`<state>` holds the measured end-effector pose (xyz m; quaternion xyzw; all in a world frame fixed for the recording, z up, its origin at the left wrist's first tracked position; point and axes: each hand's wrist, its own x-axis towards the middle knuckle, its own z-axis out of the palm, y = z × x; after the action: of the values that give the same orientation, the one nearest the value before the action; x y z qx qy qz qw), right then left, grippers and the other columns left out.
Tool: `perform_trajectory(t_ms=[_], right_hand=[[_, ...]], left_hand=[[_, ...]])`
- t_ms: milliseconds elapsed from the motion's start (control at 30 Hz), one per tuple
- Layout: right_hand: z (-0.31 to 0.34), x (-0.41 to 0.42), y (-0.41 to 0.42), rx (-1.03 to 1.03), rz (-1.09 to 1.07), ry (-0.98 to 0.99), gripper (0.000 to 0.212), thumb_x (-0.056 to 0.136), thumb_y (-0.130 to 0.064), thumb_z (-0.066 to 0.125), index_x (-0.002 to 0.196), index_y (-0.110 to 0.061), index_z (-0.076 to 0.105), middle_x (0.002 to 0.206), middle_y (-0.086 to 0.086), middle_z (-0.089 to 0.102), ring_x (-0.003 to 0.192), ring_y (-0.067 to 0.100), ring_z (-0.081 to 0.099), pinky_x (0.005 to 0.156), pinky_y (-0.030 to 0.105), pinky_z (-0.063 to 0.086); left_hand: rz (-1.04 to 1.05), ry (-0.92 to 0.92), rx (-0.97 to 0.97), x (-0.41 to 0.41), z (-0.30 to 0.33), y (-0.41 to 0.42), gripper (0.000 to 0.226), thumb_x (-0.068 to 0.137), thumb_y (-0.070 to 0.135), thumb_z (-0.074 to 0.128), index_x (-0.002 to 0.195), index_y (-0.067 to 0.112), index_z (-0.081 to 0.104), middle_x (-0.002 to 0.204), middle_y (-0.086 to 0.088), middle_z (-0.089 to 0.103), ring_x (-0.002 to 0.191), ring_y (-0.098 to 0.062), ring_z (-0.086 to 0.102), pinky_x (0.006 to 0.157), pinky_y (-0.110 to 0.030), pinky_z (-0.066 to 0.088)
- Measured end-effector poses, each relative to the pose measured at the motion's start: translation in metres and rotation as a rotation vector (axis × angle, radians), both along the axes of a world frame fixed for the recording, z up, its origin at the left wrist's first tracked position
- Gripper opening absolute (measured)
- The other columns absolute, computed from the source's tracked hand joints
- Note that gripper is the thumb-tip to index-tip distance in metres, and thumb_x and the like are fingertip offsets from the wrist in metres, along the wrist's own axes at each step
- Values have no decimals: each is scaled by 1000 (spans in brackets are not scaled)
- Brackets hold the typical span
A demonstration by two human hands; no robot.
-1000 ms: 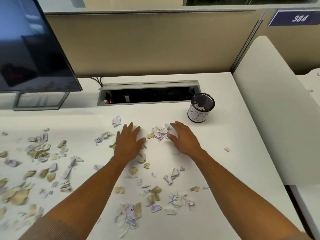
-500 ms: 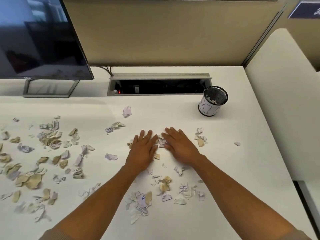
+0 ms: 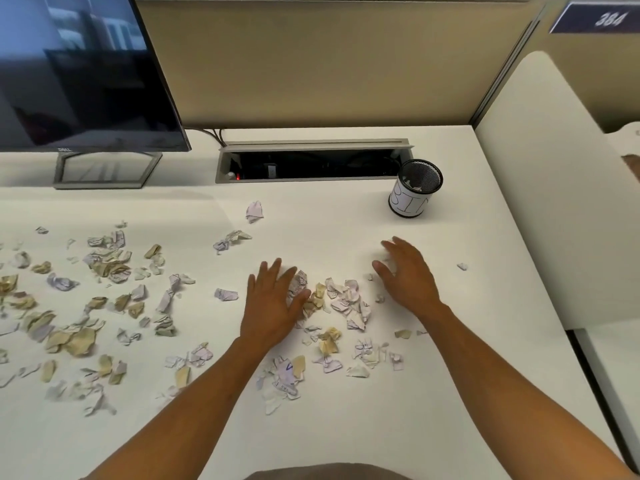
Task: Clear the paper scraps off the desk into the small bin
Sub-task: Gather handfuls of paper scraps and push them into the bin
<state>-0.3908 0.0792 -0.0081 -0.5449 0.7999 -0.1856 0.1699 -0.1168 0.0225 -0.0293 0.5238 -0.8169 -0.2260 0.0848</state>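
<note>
Crumpled white, lilac and tan paper scraps lie all over the white desk (image 3: 450, 393). A gathered heap of scraps (image 3: 341, 297) sits between my hands. My left hand (image 3: 273, 301) lies flat on the desk, fingers straight, its thumb side against that heap. My right hand (image 3: 407, 273) hovers to the right of the heap with spread, slightly bent fingers over a few small scraps, holding nothing. The small black mesh bin (image 3: 415, 192), wrapped in a white label, stands upright at the back right with some scraps inside.
A big spread of scraps (image 3: 104, 306) covers the desk's left half. A monitor (image 3: 79, 71) on its stand is at the back left. An open cable tray (image 3: 311, 162) runs along the back. A white divider panel (image 3: 547, 202) bounds the right side.
My hands were side by side pressing the scraps; now the right hand has moved out to the right and toward the bin. A heap lies exposed between them.
</note>
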Motion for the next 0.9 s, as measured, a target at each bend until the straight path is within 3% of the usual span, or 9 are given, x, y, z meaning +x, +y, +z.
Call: perform_trajectory(t_ms=[100, 200, 300, 500, 667, 800, 900], right_hand=[[-10, -9, -5, 236, 33, 80, 71, 93, -60, 37, 150, -19, 25, 158, 7, 20, 146, 25, 17, 117, 44, 17], [-11, 7, -1, 296, 174, 141, 77, 92, -66, 22, 151, -16, 18, 160, 8, 13, 147, 27, 10, 117, 47, 12], [-8, 33, 11, 268, 284, 38, 72, 96, -57, 30, 153, -17, 10, 161, 5, 6, 149, 22, 3, 119, 41, 3], [2, 63, 37, 327, 480, 89, 85, 87, -62, 51, 153, -25, 12, 161, 4, 6, 148, 22, 5, 119, 36, 8], [7, 70, 46, 307, 450, 201, 68, 86, -40, 64, 146, -29, 34, 157, 4, 24, 140, 26, 25, 106, 37, 33], [8, 79, 49, 262, 387, 199, 39, 93, -24, 56, 132, -18, 52, 146, 7, 41, 128, 27, 38, 89, 39, 46], [7, 85, 50, 248, 352, 214, 26, 95, -18, 50, 119, -13, 60, 130, 7, 51, 120, 27, 43, 79, 39, 47]], left_hand=[[-19, -66, 92, 5, -1, 9, 94, 76, 85, 13, 150, 28, 25, 161, -4, 12, 149, -25, 1, 120, -46, 1], [-101, -64, 124, 4, -3, 15, 104, 67, 92, 8, 151, 31, 18, 161, -2, 10, 149, -25, -4, 119, -47, -3], [-208, -62, 153, 2, -1, 19, 107, 64, 94, 14, 152, 33, 13, 162, 1, 8, 149, -24, -7, 119, -48, -4], [-398, -187, 186, -3, 5, 21, 112, 61, 91, 36, 152, 36, 3, 162, 5, 0, 149, -21, -9, 119, -44, -4], [-476, -297, 91, -14, 12, 27, 89, 75, 69, 60, 149, 43, 18, 161, 4, 9, 148, -23, 5, 117, -42, 14], [-451, -244, 70, -23, 17, 33, 65, 78, 52, 67, 138, 39, 45, 156, 4, 26, 140, -24, 24, 108, -38, 29], [-420, -166, 97, -27, 16, 36, 51, 81, 35, 69, 131, 29, 56, 149, 1, 39, 131, -27, 34, 102, -35, 36]])
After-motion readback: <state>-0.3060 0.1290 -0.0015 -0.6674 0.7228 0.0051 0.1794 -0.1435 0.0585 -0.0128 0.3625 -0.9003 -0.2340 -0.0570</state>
